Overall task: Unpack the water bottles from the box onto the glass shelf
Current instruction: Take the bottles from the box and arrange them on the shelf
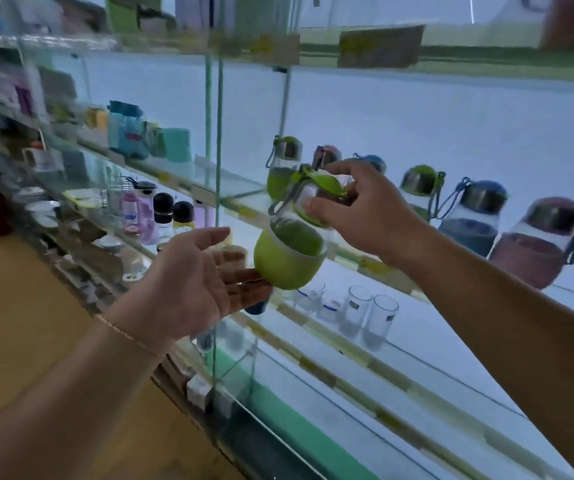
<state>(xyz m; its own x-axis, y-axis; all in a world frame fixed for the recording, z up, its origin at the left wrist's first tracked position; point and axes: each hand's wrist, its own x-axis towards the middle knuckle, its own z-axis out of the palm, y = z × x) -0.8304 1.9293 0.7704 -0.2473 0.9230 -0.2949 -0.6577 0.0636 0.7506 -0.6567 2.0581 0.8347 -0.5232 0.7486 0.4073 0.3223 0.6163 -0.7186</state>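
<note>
Green bottle (289, 261) tilted at the glass shelf (370, 265).
Right hand (368, 216) grips its lid end; left hand (192, 282) flat, fingertips possibly touching the base.

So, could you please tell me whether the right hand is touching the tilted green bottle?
Touching. The head view shows the right hand gripping the green bottle, thumb and fingers pinching its lid end.

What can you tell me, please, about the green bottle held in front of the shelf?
The green bottle has a clear body, a lime-green sleeve round its lower half and a green cap with a loop. It is tilted in the air, base down-left, before the glass shelf. The right hand grips its cap; the open left hand lies by its base, contact unclear.
</note>
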